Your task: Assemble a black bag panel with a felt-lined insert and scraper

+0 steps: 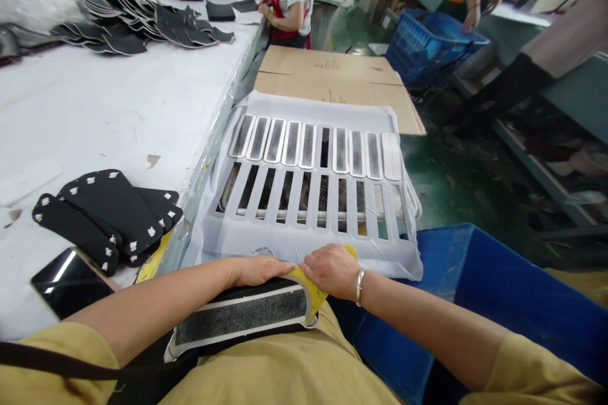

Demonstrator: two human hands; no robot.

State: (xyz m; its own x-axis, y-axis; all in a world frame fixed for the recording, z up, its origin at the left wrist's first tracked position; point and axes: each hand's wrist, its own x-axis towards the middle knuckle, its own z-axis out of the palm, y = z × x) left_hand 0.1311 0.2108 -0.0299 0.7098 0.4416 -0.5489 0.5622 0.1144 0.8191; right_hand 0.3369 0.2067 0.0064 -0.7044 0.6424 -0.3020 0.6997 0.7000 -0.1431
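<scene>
A dark fuzzy strip with a white border (242, 316) lies on my lap. My left hand (256, 270) rests flat on its upper edge, fingers stretched toward the right. My right hand (332, 270) is curled on a yellow backing piece (311, 288) at the strip's right end. Just beyond both hands lies a white sheet (313, 234) with rows of slots, several narrow strips still in its upper row (304, 142).
A white table (118, 107) stands on my left with a stack of black pieces (111, 215), a phone (66, 281) and more black pieces far back (142, 25). Cardboard (332, 79) lies ahead, a blue bin (475, 291) at right. Other people work at the back.
</scene>
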